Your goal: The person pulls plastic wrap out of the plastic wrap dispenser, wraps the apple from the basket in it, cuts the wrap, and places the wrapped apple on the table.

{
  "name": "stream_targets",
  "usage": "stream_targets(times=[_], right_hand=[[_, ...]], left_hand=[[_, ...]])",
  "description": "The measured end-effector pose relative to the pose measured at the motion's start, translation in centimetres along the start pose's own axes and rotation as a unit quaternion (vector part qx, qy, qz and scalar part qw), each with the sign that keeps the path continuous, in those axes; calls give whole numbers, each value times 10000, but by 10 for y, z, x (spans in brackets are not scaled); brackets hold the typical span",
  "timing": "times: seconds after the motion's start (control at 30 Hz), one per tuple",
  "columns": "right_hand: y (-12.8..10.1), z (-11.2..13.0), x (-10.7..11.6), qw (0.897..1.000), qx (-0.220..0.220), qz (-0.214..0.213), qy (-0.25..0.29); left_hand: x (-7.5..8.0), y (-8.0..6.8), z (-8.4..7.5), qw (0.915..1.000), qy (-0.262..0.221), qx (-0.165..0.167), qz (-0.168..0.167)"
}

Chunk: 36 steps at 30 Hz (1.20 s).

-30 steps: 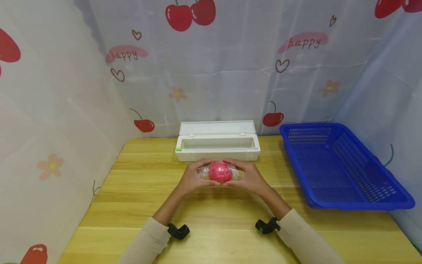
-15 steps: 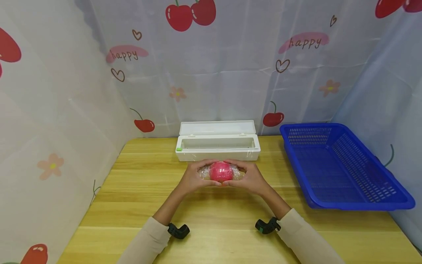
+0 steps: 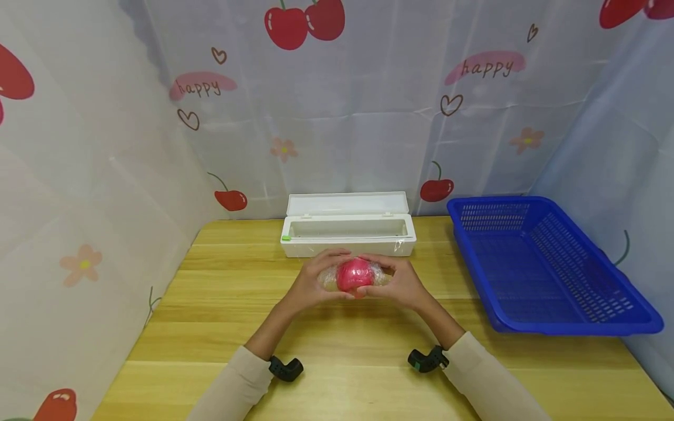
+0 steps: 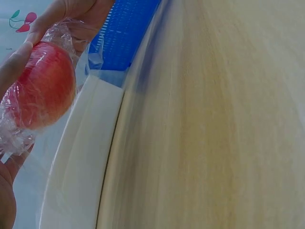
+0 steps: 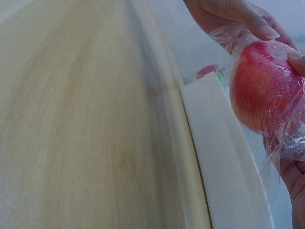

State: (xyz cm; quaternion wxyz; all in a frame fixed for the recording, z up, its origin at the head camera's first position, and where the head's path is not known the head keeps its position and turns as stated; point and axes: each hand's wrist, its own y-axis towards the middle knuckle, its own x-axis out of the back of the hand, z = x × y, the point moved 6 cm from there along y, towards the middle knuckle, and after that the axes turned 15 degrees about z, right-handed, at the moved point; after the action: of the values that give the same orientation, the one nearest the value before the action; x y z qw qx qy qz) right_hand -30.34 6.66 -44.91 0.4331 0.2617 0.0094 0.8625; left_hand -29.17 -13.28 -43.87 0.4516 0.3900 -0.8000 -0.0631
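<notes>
A red apple (image 3: 355,275) in crinkled cling film is held up between the two hands above the wooden table. From the left, the left hand (image 3: 310,279) curves around it, fingers at the far side and thumb at the near side. The right hand (image 3: 402,283) grips it from the right, its thumb at the front. In the left wrist view the apple (image 4: 45,86) shows a pale orange underside, with loose film bunched at its ends. Clear film also hangs off the apple (image 5: 267,88) in the right wrist view.
A long white cling film box (image 3: 347,245) with its lid raised and a green slider at its left end stands behind the hands. To the right sits a blue plastic basket (image 3: 495,307). Cherry-printed cloth (image 3: 358,134) encloses the wooden table (image 3: 347,362).
The apple has turned slightly and shifted a little to the right between the hands. The left fingers have lifted a little at the far side; the right hand stays nearly in place.
</notes>
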Motion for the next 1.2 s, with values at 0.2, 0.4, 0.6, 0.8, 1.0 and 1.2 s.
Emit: stream_targets(times=[0.2, 0.4, 0.6, 0.8, 1.0, 1.2], right_hand=[[0, -3, 3, 9998, -146, -83, 70], [0, -2, 3, 9995, -254, -36, 179], [0, -1, 3, 9988, -355, -15, 344], [-1, -2, 3, 9978, -545, 10, 365], [-1, -5, 4, 9976, -568, -12, 398], [0, -8, 3, 9972, -618, -11, 423]], left_hand=[[-3, 1, -7, 9991, 217, -361, 87], [-4, 0, -8, 9973, 558, -446, 183], [-6, 1, -10, 9952, 814, -452, 290], [-7, 1, -11, 9920, 1148, -397, 334], [-7, 0, -10, 9926, 1072, -407, 388], [-7, 0, -10, 9936, 970, -428, 396]])
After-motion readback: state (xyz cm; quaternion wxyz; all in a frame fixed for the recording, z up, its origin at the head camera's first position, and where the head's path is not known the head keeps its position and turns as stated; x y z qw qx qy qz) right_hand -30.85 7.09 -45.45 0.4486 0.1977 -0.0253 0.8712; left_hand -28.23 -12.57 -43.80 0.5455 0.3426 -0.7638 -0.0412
